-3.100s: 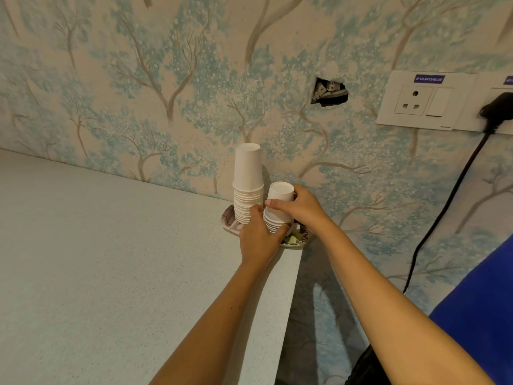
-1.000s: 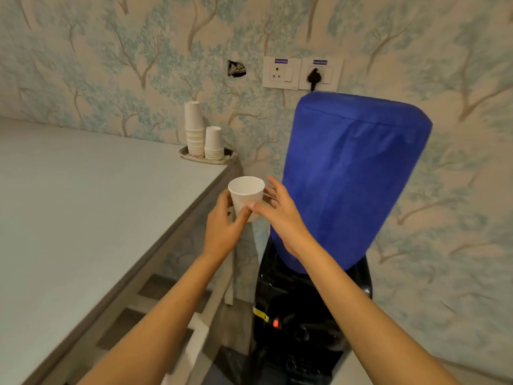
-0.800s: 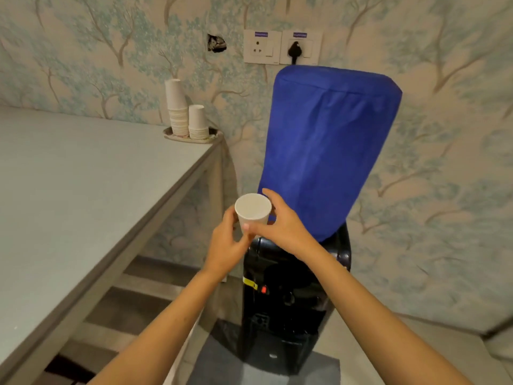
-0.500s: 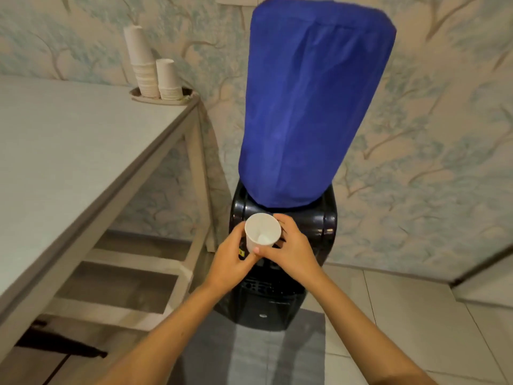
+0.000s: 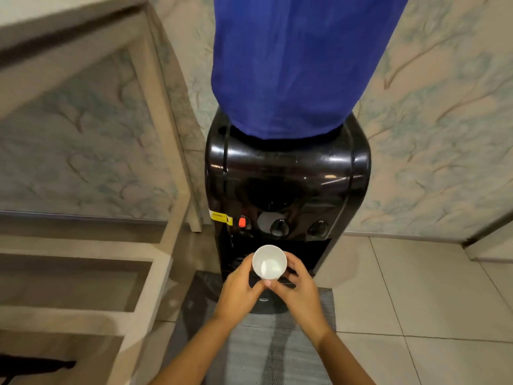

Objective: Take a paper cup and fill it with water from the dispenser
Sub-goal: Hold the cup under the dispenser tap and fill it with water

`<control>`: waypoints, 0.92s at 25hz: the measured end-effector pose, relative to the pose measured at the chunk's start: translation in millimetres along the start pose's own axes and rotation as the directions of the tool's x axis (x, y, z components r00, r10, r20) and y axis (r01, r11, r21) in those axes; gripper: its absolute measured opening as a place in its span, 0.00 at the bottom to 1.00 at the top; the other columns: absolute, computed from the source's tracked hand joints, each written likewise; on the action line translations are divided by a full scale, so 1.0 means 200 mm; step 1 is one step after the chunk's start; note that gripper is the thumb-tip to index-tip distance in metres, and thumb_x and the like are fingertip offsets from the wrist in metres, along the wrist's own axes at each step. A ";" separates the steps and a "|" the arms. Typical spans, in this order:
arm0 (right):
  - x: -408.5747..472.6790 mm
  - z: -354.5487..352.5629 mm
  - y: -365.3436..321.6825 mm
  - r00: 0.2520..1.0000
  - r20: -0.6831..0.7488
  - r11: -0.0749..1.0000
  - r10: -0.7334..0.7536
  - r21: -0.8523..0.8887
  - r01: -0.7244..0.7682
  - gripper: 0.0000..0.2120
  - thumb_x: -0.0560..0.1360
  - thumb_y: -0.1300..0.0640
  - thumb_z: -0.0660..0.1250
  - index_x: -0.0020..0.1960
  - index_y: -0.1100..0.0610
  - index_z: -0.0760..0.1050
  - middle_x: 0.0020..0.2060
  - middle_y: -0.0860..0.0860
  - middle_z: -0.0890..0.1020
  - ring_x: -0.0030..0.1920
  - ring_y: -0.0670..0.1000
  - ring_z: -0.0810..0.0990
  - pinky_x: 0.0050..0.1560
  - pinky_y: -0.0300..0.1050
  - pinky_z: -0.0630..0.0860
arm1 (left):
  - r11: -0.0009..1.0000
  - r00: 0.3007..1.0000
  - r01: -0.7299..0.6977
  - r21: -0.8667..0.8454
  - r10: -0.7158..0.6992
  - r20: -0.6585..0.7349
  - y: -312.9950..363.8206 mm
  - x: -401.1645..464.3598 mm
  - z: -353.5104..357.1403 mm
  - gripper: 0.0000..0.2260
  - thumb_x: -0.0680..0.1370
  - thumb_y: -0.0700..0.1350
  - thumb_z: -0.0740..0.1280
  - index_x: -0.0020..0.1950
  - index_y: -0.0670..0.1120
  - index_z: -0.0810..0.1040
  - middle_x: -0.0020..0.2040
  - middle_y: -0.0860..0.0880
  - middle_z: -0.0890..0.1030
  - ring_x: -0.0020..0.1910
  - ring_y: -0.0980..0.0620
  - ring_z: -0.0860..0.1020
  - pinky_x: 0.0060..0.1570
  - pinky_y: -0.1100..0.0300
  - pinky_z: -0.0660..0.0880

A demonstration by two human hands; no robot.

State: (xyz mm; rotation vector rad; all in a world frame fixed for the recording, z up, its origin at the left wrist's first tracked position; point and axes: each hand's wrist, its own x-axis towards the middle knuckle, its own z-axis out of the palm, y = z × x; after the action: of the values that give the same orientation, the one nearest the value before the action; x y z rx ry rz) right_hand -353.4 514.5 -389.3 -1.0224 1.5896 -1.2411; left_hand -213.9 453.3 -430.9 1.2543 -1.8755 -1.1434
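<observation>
A white paper cup (image 5: 269,262) is upright with its open mouth toward me and looks empty inside. My left hand (image 5: 238,290) grips its left side and my right hand (image 5: 298,290) grips its right side. The cup is low in front of the black water dispenser (image 5: 286,173), just below its row of taps: a red tap (image 5: 242,222), a middle tap (image 5: 278,226) and a right tap (image 5: 317,227). A blue cloth cover (image 5: 294,62) hides the bottle on top.
A table leg (image 5: 166,118) and its frame stand left of the dispenser. Low steps (image 5: 83,273) run along the floor at left. A grey mat (image 5: 266,348) lies under my arms. Pale floor tiles (image 5: 422,287) spread to the right, and patterned wallpaper covers the wall behind.
Both hands took a cup from the stack on the table, carried it right to the dispenser and lowered it to below the taps. My view tilted downward.
</observation>
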 end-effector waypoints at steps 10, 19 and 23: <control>0.36 0.02 0.45 0.996 -0.055 0.997 0.072 0.004 -0.071 0.25 0.68 0.62 0.75 0.54 0.37 0.71 0.55 0.41 0.79 0.52 0.45 0.82 0.50 0.38 0.79 | 0.995 0.997 0.068 0.076 -0.071 0.038 -0.36 0.32 0.26 0.23 0.73 0.47 0.73 0.66 0.47 0.72 0.61 0.49 0.78 0.60 0.51 0.76 0.58 0.51 0.75; 0.43 0.08 0.47 0.981 -0.036 0.982 0.189 -0.009 -0.190 0.27 0.70 0.66 0.73 0.65 0.53 0.68 0.59 0.51 0.78 0.54 0.49 0.81 0.50 0.35 0.78 | 0.974 0.981 0.181 0.138 -0.189 0.053 -0.39 0.36 0.26 0.23 0.73 0.47 0.73 0.64 0.43 0.70 0.59 0.45 0.80 0.59 0.46 0.77 0.51 0.57 0.73; 0.42 0.06 0.44 0.966 -0.034 0.967 0.255 -0.018 -0.256 0.34 0.69 0.69 0.72 0.71 0.56 0.62 0.63 0.53 0.74 0.59 0.51 0.76 0.62 0.47 0.75 | 0.963 0.972 0.213 0.164 -0.226 0.065 -0.38 0.34 0.22 0.29 0.73 0.46 0.74 0.70 0.44 0.66 0.65 0.44 0.77 0.65 0.46 0.75 0.59 0.53 0.74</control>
State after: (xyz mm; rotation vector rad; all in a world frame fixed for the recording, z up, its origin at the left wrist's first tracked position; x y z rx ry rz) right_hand -376.6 446.6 -489.5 -0.7852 1.7034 -1.0695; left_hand -245.5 390.0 -517.8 1.5564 -1.9556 -1.1973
